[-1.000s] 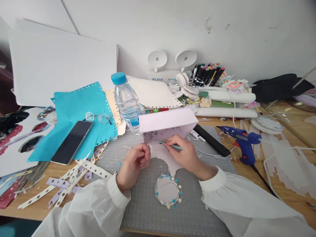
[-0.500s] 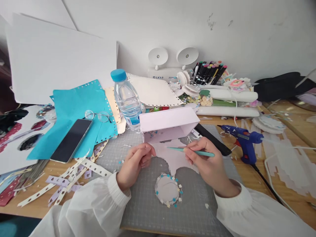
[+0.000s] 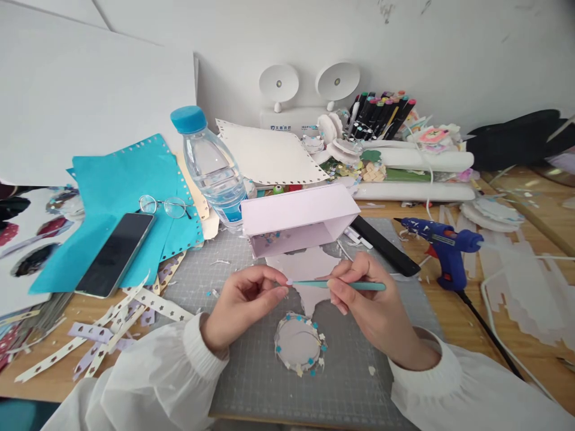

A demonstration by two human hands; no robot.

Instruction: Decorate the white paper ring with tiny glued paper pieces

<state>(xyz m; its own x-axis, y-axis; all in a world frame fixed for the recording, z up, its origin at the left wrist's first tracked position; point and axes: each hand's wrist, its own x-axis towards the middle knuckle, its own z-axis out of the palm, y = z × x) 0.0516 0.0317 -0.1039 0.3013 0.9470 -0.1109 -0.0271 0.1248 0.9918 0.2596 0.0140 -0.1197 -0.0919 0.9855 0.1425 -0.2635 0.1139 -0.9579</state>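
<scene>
My right hand [image 3: 359, 293] is closed on a teal pointed tool [image 3: 359, 285], held level with its tip to the left. That tip meets a tiny pale piece [image 3: 290, 281] at the fingertips of my left hand [image 3: 251, 299]. The left thumb and forefinger are nearly together; whether they grip the piece is too small to tell. Below, a round white disc [image 3: 299, 342] edged with blue and cream bits lies on the grey cutting mat [image 3: 251, 383]. Behind the hands are a cut pale lilac sheet [image 3: 309, 263] and an open lilac box [image 3: 299, 212].
A water bottle [image 3: 211, 167] stands left of the box. A phone [image 3: 115, 254] and glasses [image 3: 164, 206] rest on blue sheets [image 3: 121, 185]. At the right is a blue glue gun [image 3: 444, 242] with its cord. Paper strips [image 3: 58, 361] lie at the left.
My left fingers have unfolded towards the tool. The tool's tip now meets a tiny piece there. The view has shifted slightly, and the disc has not visibly moved on the mat.
</scene>
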